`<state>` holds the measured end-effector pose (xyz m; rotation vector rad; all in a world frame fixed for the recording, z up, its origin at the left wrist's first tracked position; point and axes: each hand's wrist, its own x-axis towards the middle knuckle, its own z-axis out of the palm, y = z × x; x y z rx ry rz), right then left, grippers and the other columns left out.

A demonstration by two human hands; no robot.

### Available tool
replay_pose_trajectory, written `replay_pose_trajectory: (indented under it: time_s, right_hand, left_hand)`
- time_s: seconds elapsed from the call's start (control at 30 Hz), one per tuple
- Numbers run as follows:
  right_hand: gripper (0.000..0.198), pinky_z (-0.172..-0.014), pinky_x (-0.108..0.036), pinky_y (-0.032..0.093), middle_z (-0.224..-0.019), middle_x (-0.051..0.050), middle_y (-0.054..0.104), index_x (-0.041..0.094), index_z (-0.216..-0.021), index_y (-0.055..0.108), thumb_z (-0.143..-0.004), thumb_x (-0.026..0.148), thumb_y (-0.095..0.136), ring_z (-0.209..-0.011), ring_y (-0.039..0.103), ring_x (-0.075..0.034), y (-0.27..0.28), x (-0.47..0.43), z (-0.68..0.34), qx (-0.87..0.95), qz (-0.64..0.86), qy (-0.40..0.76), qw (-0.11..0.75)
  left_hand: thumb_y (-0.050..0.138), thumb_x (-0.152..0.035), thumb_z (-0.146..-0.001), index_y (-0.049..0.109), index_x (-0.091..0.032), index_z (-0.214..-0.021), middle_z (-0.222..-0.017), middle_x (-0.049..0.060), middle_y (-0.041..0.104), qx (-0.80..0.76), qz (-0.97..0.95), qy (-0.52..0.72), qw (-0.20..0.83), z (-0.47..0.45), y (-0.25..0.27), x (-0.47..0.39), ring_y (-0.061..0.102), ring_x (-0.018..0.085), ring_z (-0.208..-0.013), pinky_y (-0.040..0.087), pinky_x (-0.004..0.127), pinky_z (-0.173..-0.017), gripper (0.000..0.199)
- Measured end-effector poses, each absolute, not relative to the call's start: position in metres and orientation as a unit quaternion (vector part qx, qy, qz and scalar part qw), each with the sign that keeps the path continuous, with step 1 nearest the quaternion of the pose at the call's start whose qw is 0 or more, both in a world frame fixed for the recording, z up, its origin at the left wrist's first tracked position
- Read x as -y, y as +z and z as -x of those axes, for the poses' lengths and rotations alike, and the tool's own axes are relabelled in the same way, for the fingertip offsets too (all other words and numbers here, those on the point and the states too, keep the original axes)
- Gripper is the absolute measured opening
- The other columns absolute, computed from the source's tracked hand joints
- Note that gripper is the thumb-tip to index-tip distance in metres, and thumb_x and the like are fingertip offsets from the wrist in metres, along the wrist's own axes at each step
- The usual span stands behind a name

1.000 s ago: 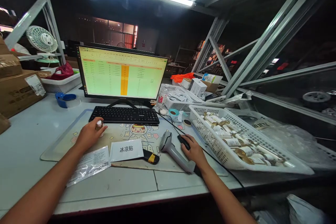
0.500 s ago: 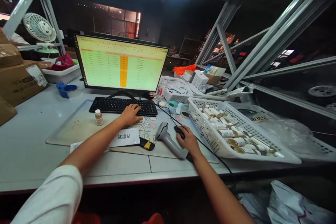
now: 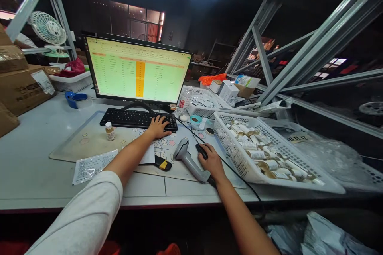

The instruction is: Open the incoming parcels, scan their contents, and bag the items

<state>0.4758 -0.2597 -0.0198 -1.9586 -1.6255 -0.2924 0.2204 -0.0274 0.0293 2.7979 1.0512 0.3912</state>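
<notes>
My left hand [image 3: 158, 127] rests with spread fingers on the right part of the black keyboard [image 3: 127, 117]. My right hand [image 3: 212, 161] curls over a black computer mouse [image 3: 202, 151] on the desk mat [image 3: 68, 145]. Between my hands lies a grey barcode scanner [image 3: 191, 161], with a yellow-and-black utility knife [image 3: 163, 163] to its left. My left forearm partly covers a white paper label [image 3: 148, 155]. Left of that arm are a small bottle with a white cap [image 3: 110, 132], standing upright, and a printed plastic packet [image 3: 91, 166]. Ahead, the monitor [image 3: 134, 69] displays a spreadsheet.
A white basket [image 3: 236, 155] of small bottles stands at the right, beside plastic bags [image 3: 329, 155]. Tape rolls [image 3: 196, 119] and a clear bottle [image 3: 184, 99] sit near the monitor. Cardboard boxes [image 3: 24, 83] and a blue tape dispenser [image 3: 72, 99] occupy the left. Metal shelf posts frame the desk.
My left hand has shifted right along the keyboard, toward its right end, and the forearm now covers more of the paper label. My right hand stays on the mouse. The view has shifted slightly.
</notes>
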Motion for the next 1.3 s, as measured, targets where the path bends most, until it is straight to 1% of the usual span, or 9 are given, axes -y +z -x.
replay_pose_trajectory:
  time_s: [0.33, 0.57, 0.73, 0.8, 0.9, 0.97, 1.07, 1.17, 1.3]
  right_hand:
    - [0.044, -0.106, -0.049, 0.054, -0.139, -0.013, 0.058, 0.022, -0.131, 0.067, -0.091, 0.034, 0.053, -0.119, 0.063, -0.031, -0.021, 0.258, -0.477, 0.61, 0.726, -0.117, 0.294]
    - [0.045, -0.107, -0.049, 0.052, -0.14, -0.014, 0.058, 0.02, -0.132, 0.066, -0.092, 0.034, 0.052, -0.123, 0.062, -0.031, -0.018, 0.259, -0.475, 0.614, 0.727, -0.111, 0.286]
    - [0.046, -0.102, -0.049, 0.056, -0.142, -0.012, 0.059, 0.022, -0.134, 0.067, -0.093, 0.037, 0.052, -0.122, 0.064, -0.032, -0.017, 0.26, -0.476, 0.621, 0.726, -0.105, 0.277]
    - [0.046, -0.099, -0.048, 0.058, -0.142, -0.011, 0.059, 0.024, -0.134, 0.067, -0.093, 0.039, 0.053, -0.121, 0.064, -0.032, -0.019, 0.259, -0.479, 0.628, 0.72, -0.104, 0.277]
    - [0.046, -0.098, -0.046, 0.059, -0.141, -0.01, 0.06, 0.026, -0.134, 0.068, -0.093, 0.042, 0.053, -0.12, 0.066, -0.031, -0.022, 0.257, -0.484, 0.643, 0.706, -0.101, 0.279]
    - [0.048, -0.1, -0.046, 0.058, -0.141, -0.011, 0.06, 0.024, -0.134, 0.068, -0.094, 0.046, 0.051, -0.121, 0.065, -0.031, -0.023, 0.256, -0.487, 0.652, 0.699, -0.095, 0.278]
    - [0.051, -0.103, -0.049, 0.056, -0.143, -0.012, 0.06, 0.022, -0.134, 0.068, -0.095, 0.05, 0.049, -0.123, 0.065, -0.032, -0.022, 0.256, -0.489, 0.658, 0.694, -0.091, 0.278]
    - [0.053, -0.105, -0.049, 0.055, -0.142, -0.013, 0.06, 0.021, -0.132, 0.069, -0.094, 0.051, 0.049, -0.122, 0.065, -0.032, -0.023, 0.254, -0.491, 0.659, 0.692, -0.092, 0.28]
    - [0.054, -0.103, -0.048, 0.056, -0.14, -0.014, 0.061, 0.021, -0.132, 0.069, -0.092, 0.052, 0.049, -0.12, 0.066, -0.032, -0.024, 0.252, -0.489, 0.654, 0.696, -0.089, 0.281]
  left_hand:
    - [0.051, -0.067, -0.093, 0.047, -0.023, -0.153, -0.165, 0.015, 0.033, -0.36, -0.92, 0.139, 0.06, -0.214, 0.026, 0.031, 0.019, 0.043, -0.154, 0.019, 0.064, -0.122, 0.075]
    - [0.053, -0.065, -0.093, 0.045, -0.022, -0.155, -0.163, 0.016, 0.036, -0.358, -0.92, 0.143, 0.064, -0.209, 0.024, 0.031, 0.023, 0.043, -0.153, 0.019, 0.063, -0.123, 0.076]
    - [0.059, -0.058, -0.094, 0.054, -0.018, -0.147, -0.159, 0.018, 0.043, -0.336, -0.925, 0.169, 0.059, -0.191, 0.037, 0.036, 0.03, 0.043, -0.15, 0.022, 0.062, -0.122, 0.067]
    - [0.06, -0.054, -0.095, 0.058, -0.016, -0.142, -0.157, 0.017, 0.046, -0.316, -0.928, 0.189, 0.05, -0.175, 0.05, 0.041, 0.033, 0.04, -0.149, 0.025, 0.058, -0.123, 0.06]
    - [0.061, -0.049, -0.097, 0.062, -0.019, -0.135, -0.151, 0.013, 0.052, -0.28, -0.935, 0.214, 0.038, -0.142, 0.075, 0.056, 0.041, 0.031, -0.144, 0.033, 0.048, -0.121, 0.049]
    - [0.059, -0.048, -0.099, 0.064, -0.02, -0.132, -0.144, 0.011, 0.059, -0.246, -0.937, 0.244, 0.039, -0.113, 0.089, 0.072, 0.05, 0.027, -0.137, 0.039, 0.044, -0.117, 0.043]
    - [0.055, -0.046, -0.102, 0.065, -0.02, -0.125, -0.129, 0.01, 0.067, -0.211, -0.927, 0.307, 0.051, -0.061, 0.1, 0.099, 0.06, 0.025, -0.124, 0.048, 0.043, -0.108, 0.036]
    - [0.054, -0.043, -0.102, 0.066, -0.021, -0.119, -0.12, 0.008, 0.07, -0.253, -0.902, 0.343, 0.062, -0.006, 0.093, 0.117, 0.065, 0.024, -0.113, 0.052, 0.04, -0.1, 0.03]
    - [0.057, -0.043, -0.099, 0.064, -0.021, -0.119, -0.118, 0.008, 0.07, -0.381, -0.821, 0.42, 0.066, 0.044, 0.073, 0.111, 0.066, 0.025, -0.109, 0.053, 0.039, -0.095, 0.031]
